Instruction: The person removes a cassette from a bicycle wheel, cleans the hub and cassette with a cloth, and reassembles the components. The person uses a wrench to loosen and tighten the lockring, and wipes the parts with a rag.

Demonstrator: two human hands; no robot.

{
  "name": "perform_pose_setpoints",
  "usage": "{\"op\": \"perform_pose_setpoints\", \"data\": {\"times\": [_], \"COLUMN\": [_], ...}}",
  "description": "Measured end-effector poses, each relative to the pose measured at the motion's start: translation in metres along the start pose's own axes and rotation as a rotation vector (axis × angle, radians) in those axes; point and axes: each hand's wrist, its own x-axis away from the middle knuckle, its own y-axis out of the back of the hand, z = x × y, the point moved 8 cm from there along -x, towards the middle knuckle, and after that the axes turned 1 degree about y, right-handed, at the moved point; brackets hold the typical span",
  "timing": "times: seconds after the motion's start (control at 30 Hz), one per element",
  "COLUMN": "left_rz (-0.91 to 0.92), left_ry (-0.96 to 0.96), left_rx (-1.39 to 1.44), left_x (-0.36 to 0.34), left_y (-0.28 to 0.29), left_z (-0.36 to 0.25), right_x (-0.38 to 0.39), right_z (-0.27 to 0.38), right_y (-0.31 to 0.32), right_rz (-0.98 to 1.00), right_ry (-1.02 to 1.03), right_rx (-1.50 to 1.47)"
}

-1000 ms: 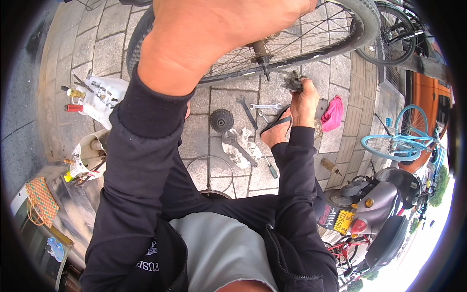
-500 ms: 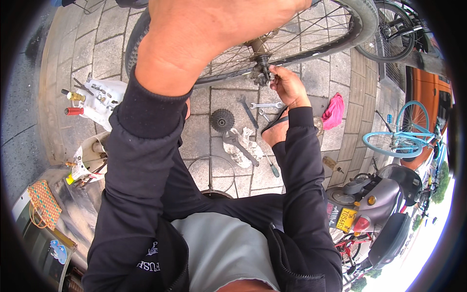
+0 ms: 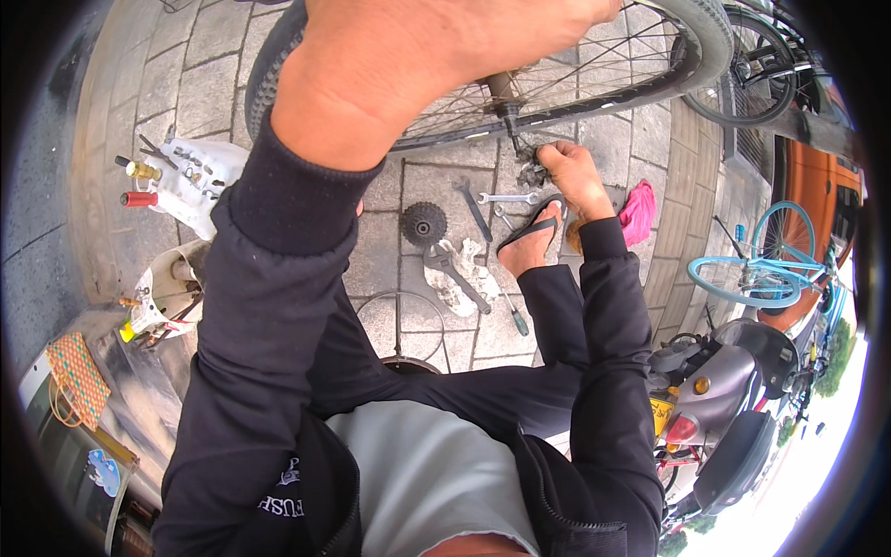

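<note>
At the top, my left hand (image 3: pixel 436 60) reaches across a bicycle wheel (image 3: pixel 710 51) and looks closed on it; its fingers are mostly cut off by the upper edge. The wheel tilts, its hub (image 3: pixel 504 97) and bare axle end (image 3: pixel 517 144) pointing toward me. Just right of that axle, my right hand (image 3: pixel 577 176) is closed in a pinch. A small dark grey clump (image 3: pixel 532 174) shows at its fingertips, too unclear to name. Below on the paving lie a sprocket cassette (image 3: pixel 424 226), an open-end wrench (image 3: pixel 509 198) and an adjustable wrench (image 3: pixel 459 280) on a white rag (image 3: pixel 445 290).
Near my foot (image 3: pixel 534 246) are a screwdriver (image 3: pixel 517 320) and a pink cloth (image 3: pixel 638 213). At left stand a white container with tools (image 3: pixel 200 176) and a white bucket (image 3: pixel 167 288). Parked at right are a light-blue bicycle (image 3: pixel 747 278) and a scooter (image 3: pixel 719 390).
My right hand has drawn away from the axle, to the right and slightly down, with the dark clump at its fingertips. The axle end is now exposed. My left hand has shifted slightly right with the wheel.
</note>
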Motion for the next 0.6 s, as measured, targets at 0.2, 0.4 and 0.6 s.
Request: {"op": "perform_pose_setpoints", "data": {"times": [0.2,0.4,0.6], "left_rz": [-0.008,0.015,-0.044], "left_ry": [-0.005,0.032,-0.069], "left_rx": [0.006,-0.101,0.089], "left_x": [0.005,0.01,0.0], "left_y": [0.001,0.007,-0.001], "left_z": [-0.011,-0.021,-0.01], "right_x": [0.012,0.032,0.045], "right_z": [0.021,-0.017,0.008], "right_y": [-0.003,-0.033,0.002], "right_rz": [0.043,-0.167,-0.48], "right_ry": [0.137,0.019,0.19], "right_rx": [-0.187,0.187,0.303]}}
